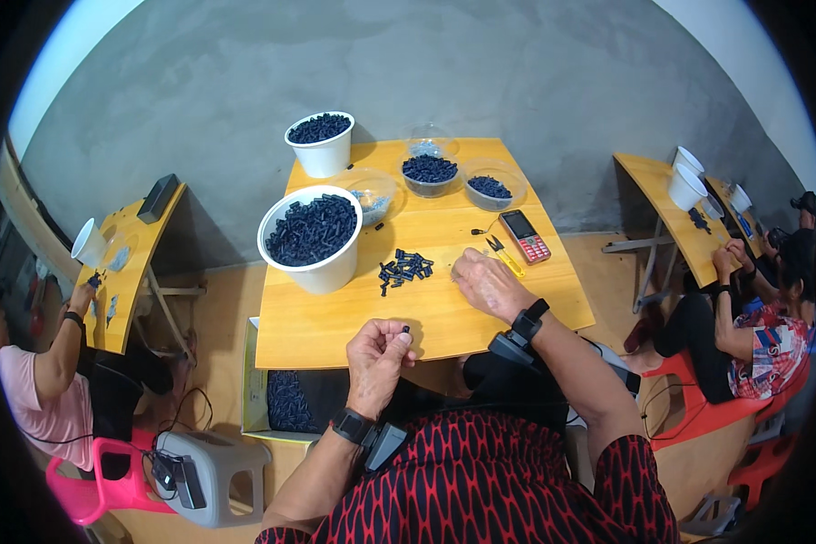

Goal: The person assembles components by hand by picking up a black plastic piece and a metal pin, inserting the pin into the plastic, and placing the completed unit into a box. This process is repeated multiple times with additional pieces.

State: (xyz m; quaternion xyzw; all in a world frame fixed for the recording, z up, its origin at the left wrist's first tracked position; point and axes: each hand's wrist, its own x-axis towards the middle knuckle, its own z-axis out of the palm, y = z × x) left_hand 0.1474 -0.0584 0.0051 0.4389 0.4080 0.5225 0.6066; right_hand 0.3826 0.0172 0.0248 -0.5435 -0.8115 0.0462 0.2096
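My left hand (377, 364) is closed at the table's near edge, with a small black plastic piece (406, 329) between thumb and forefinger. Farther right, my right hand (490, 284) rests low over the wooden table (335, 317), its fingers bent together; whatever their tips hold is too small to make out. Between and beyond my hands lies a loose pile of short black plastic pieces (406, 269). Yellow-handled snips (510, 261) lie just beyond my right hand, beside a red and black keypad phone (528, 238).
A large white bucket (335, 275) of black pieces stands left, another bucket (325, 161) behind it. Clear bowls (426, 189) hold black or grey parts. An open box (254, 399) sits under the table's left side. People work at tables left (140, 272) and right (648, 186).
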